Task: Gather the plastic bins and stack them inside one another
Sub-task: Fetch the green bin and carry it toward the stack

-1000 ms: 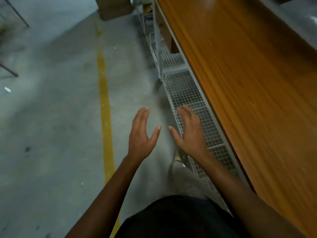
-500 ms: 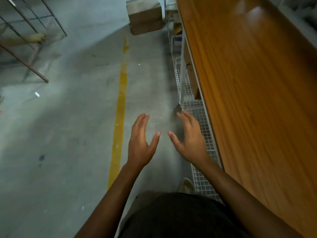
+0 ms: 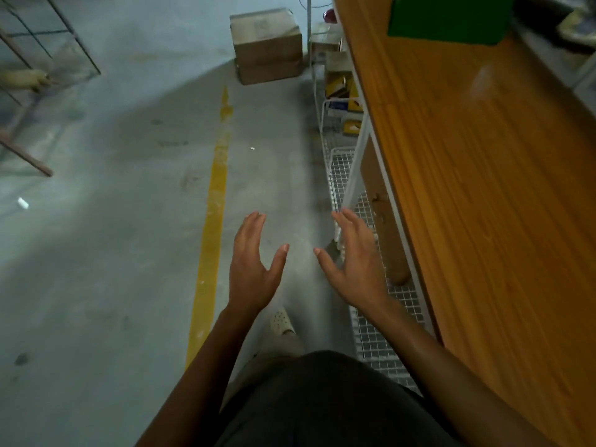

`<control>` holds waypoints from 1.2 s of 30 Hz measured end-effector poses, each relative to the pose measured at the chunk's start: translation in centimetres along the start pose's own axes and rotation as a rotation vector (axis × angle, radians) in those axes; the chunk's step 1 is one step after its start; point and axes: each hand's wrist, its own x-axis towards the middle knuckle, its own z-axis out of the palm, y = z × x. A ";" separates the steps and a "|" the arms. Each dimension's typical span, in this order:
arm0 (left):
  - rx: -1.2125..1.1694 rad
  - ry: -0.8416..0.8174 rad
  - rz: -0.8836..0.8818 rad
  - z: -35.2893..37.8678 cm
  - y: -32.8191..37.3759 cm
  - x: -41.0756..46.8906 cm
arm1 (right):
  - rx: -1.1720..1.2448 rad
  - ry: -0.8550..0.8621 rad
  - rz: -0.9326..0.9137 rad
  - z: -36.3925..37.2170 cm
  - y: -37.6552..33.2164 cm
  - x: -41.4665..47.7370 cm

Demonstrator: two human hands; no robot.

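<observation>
My left hand (image 3: 253, 266) and my right hand (image 3: 356, 262) are held out in front of me above the concrete floor, palms facing each other, fingers straight and spread, holding nothing. A green plastic bin (image 3: 448, 19) stands at the far end of the long wooden table (image 3: 483, 195) on my right, cut off by the top edge of the view. Both hands are well short of it, to its lower left.
A white wire shelf (image 3: 375, 333) runs under the table edge, with small boxes (image 3: 338, 85) further along it. A cardboard box (image 3: 266, 45) sits on the floor ahead. A yellow floor line (image 3: 213, 221) runs forward. A metal rack (image 3: 29, 91) stands at far left.
I have moved forward along the table: the cardboard box and rack came closer, and the green bin came into view at top right. Both hands kept the same open pose.
</observation>
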 end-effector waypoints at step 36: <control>-0.100 -0.186 0.406 21.8 5.3 75.3 | 0.056 0.520 0.001 -6.3 13.0 67.5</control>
